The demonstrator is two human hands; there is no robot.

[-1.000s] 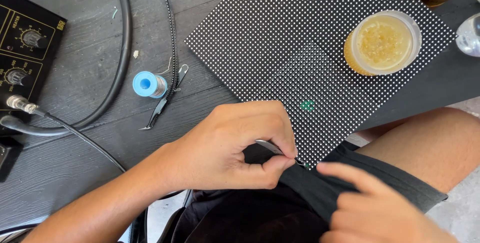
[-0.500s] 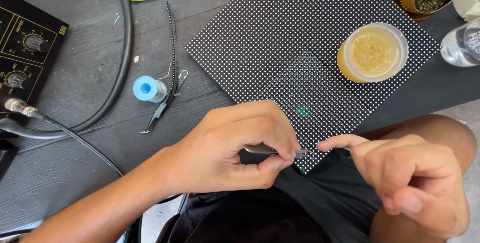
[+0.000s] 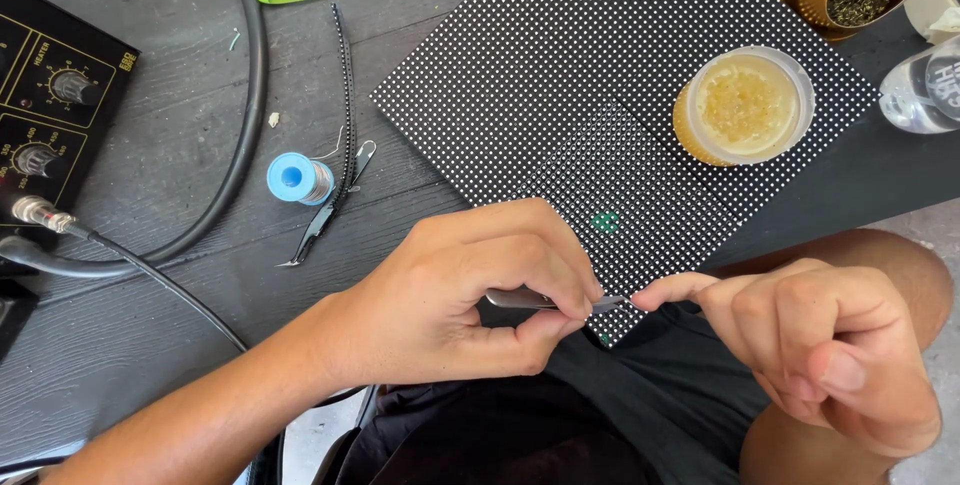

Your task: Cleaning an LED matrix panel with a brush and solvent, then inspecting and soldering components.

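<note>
- A round clear plastic tub of yellowish paste sits on the black dotted panel.
- Your left hand pinches slim metal tweezers at the panel's near corner.
- Your right hand's fingertips press together at the tweezer tip.

head cam | looks steeply down | close over hands, table

Left forearm in from lower left, bare, angled up to the right. Left hand knuckles up, fingers curled, thumb and forefinger pinched shut on tweezers. Right hand at lower right, loosely fisted, back turned up, forefinger and thumb stretched left, tips meeting at the tweezers' point. Hands near, fingertips almost touching.
</note>
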